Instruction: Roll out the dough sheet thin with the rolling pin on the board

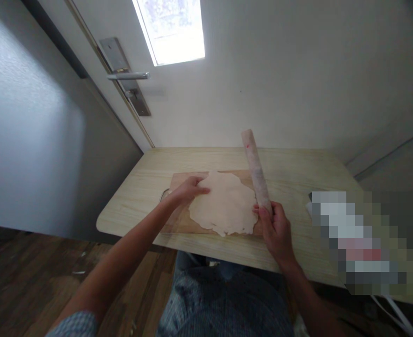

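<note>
A wide, thin sheet of pale dough (225, 203) with a ragged edge lies on a wooden cutting board (181, 220). At the sheet's upper left edge, my left hand (189, 188) is closed on the dough, thumb on top; its other fingers are partly hidden. My right hand (275, 229) grips the lower end of a floured rolling pin (257, 171), which is tilted up and away from me. The fingertips of that hand reach the dough's right edge. A small metal handle or ring (163, 194) shows at the board's left end.
Under the board is a light wood table (132, 206) with rounded corners, set against a white door (262, 84) with a lever handle (129, 76). A blurred-out item (357, 234) lies at the table's right, with a white cable (397, 313) below it.
</note>
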Available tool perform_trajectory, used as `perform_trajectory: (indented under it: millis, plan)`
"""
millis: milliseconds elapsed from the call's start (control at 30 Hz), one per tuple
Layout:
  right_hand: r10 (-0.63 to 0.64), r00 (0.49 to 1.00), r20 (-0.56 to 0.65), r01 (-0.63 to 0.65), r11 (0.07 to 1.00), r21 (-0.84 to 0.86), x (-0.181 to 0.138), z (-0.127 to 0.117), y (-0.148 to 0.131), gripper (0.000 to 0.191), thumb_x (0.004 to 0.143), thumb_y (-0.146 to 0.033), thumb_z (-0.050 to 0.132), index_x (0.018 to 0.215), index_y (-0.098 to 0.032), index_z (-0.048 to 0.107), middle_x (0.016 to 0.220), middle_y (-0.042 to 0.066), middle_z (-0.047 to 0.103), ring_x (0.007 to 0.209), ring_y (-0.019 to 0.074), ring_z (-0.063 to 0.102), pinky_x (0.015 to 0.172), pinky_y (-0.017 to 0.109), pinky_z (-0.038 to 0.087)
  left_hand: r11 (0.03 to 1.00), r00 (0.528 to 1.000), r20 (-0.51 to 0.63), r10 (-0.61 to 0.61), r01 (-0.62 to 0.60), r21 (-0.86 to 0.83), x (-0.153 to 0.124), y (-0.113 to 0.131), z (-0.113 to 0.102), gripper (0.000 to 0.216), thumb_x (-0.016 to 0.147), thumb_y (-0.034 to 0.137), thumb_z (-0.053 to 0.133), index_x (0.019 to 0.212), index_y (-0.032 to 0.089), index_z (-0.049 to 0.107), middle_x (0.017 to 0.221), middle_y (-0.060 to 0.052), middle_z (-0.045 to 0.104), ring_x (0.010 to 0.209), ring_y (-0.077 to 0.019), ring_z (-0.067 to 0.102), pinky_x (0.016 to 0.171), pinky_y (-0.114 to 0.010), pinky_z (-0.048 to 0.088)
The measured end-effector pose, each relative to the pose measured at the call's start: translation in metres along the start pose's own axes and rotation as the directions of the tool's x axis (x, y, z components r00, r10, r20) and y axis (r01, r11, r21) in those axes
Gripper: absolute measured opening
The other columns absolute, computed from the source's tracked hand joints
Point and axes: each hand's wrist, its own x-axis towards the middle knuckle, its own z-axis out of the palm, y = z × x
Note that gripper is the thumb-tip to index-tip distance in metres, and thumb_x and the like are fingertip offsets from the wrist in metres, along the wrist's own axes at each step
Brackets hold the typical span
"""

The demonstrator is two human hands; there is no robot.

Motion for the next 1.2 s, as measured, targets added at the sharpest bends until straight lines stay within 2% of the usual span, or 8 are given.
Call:
perform_trajectory:
  millis: [133,333,533,733,867,1000,1100,1200]
  plan:
    - [-0.001,1.0,0.002,0.001,1.0,-0.013,-0.001,-0.001,0.0,0.028,0.081,-0.047,0.043,0.086,-0.02,0.048,0.075,0.006,0.065,0.07,0.0194,0.061,0.058,0.03,0.046,1.0,0.979,-0.202,0.019,-0.02,0.001,0.0,-0.01,-0.001,0.026,0.065,0.019,0.062,0.09,0.012,0.064,0.078,-0.005,0.068,0.061,-0.0137,0.06,0.057,-0.025,0.047]
    - [0.026,1.0,0.015,-0.026,0.999,-0.029,-0.002,-0.001,0.001,0.028,0.081,-0.047,0.043,0.086,-0.02,0.048,0.076,0.007,0.065,0.071,0.0199,0.061,0.058,0.03,0.045,0.999,0.86,-0.509,0.032,-0.024,0.023,-0.017,-0.014,-0.008,0.025,0.067,0.026,0.061,0.087,0.011,0.062,0.075,-0.004,0.065,0.062,-0.0132,0.058,0.048,-0.02,0.042]
    - [0.049,0.999,0.019,-0.049,0.999,-0.018,-0.003,-0.001,0.001,0.029,0.08,-0.049,0.044,0.085,-0.021,0.047,0.075,0.006,0.065,0.071,0.0202,0.061,0.057,0.03,0.044,0.993,0.961,-0.25,-0.116,0.103,-0.063,-0.065,-0.019,0.007,0.028,0.06,0.034,0.069,0.077,0.013,0.059,0.074,-0.004,0.065,0.063,-0.0137,0.06,0.051,-0.021,0.046]
    - [0.067,0.998,0.011,-0.066,0.996,-0.055,-0.002,-0.002,-0.001,0.033,0.078,-0.052,0.043,0.084,-0.02,0.047,0.077,0.007,0.064,0.073,0.0208,0.06,0.057,0.03,0.043,0.977,0.979,0.029,-0.203,0.204,-0.063,-0.094,-0.028,0.016,0.032,0.059,0.042,0.07,0.072,0.013,0.061,0.071,-0.006,0.066,0.061,-0.0132,0.062,0.049,-0.018,0.044]
    - [0.059,0.998,0.014,-0.058,0.996,-0.066,-0.002,-0.002,0.002,0.033,0.078,-0.052,0.043,0.084,-0.02,0.048,0.075,0.007,0.063,0.072,0.02,0.059,0.058,0.03,0.042,0.984,0.985,-0.036,-0.169,0.166,-0.066,-0.089,-0.038,0.0,0.037,0.058,0.039,0.072,0.079,0.012,0.059,0.074,-0.004,0.065,0.06,-0.0129,0.061,0.051,-0.021,0.048]
    - [0.065,0.998,0.011,-0.064,0.995,-0.073,-0.004,-0.001,0.003,0.034,0.078,-0.052,0.044,0.084,-0.02,0.048,0.073,0.006,0.063,0.07,0.0198,0.059,0.058,0.03,0.042,0.983,0.939,-0.341,-0.043,0.101,0.155,-0.078,-0.035,-0.017,0.034,0.066,0.032,0.066,0.093,0.016,0.052,0.064,0.002,0.059,0.06,-0.0148,0.06,0.052,-0.026,0.051]
    - [0.065,0.998,0.007,-0.064,0.995,-0.078,-0.005,-0.001,0.003,0.033,0.078,-0.052,0.044,0.084,-0.02,0.048,0.075,0.006,0.064,0.07,0.0198,0.059,0.059,0.031,0.042,0.773,0.84,-0.498,0.214,0.167,0.612,-0.077,-0.027,-0.015,0.029,0.076,0.027,0.057,0.102,0.017,0.049,0.069,-0.001,0.062,0.068,-0.0187,0.062,0.059,-0.031,0.051]
    - [0.057,0.998,0.001,-0.057,0.995,-0.087,-0.005,-0.001,0.001,0.033,0.078,-0.052,0.044,0.084,-0.02,0.049,0.075,0.006,0.064,0.07,0.0195,0.06,0.059,0.03,0.042,0.39,0.818,-0.301,0.491,0.103,0.915,-0.078,-0.025,0.003,0.035,0.083,0.028,0.049,0.115,0.016,0.045,0.113,-0.014,0.058,0.107,-0.0252,0.053,0.084,-0.039,0.046]
